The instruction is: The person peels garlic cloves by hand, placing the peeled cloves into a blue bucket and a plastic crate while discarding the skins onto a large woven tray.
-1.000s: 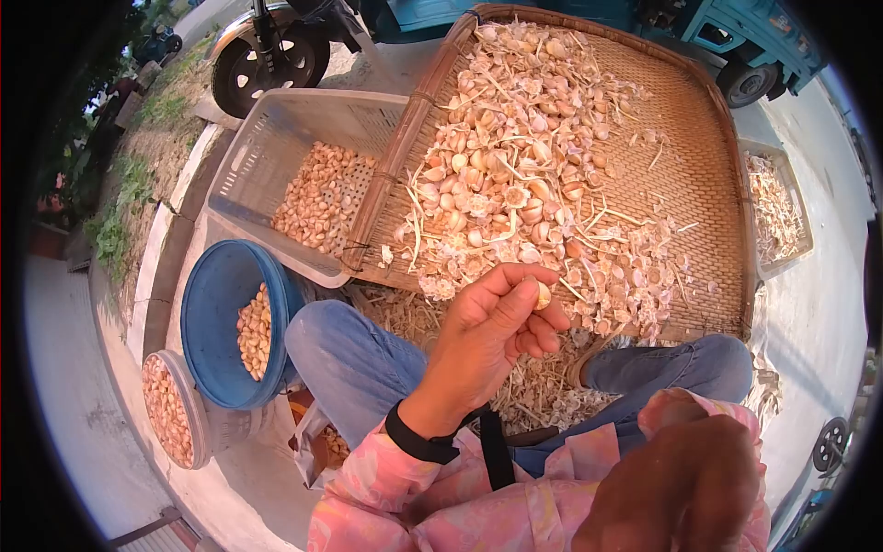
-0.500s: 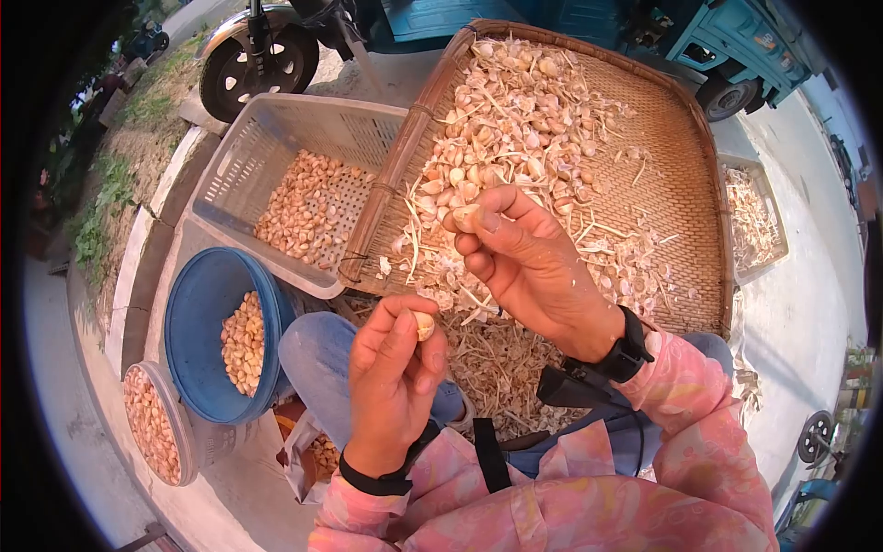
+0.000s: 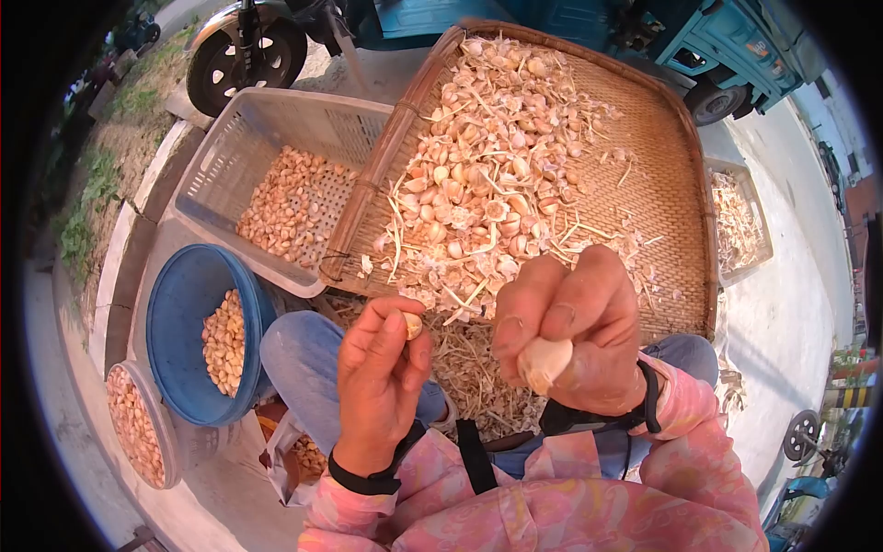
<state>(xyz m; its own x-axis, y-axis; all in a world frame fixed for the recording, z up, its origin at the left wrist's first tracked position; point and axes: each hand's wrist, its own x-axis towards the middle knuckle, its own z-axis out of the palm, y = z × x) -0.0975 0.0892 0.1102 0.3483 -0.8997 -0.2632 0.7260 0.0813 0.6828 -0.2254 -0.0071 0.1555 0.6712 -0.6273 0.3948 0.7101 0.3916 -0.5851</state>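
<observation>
Woven tray (image 3: 676, 193) beyond; left fingers (image 3: 391, 339) pinch small clove (image 3: 413, 324), right fingers (image 3: 589, 304) grip large clove (image 3: 543, 361).

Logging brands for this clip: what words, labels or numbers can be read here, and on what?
None can be read.
The teal vehicle, grey crate, blue bucket and black wrist strap show no legible writing.
The left hand pinches a small garlic clove, the right hand a larger garlic clove; both unmarked.

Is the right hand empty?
No, the right hand pinches a pale garlic clove in its fingertips.
</observation>
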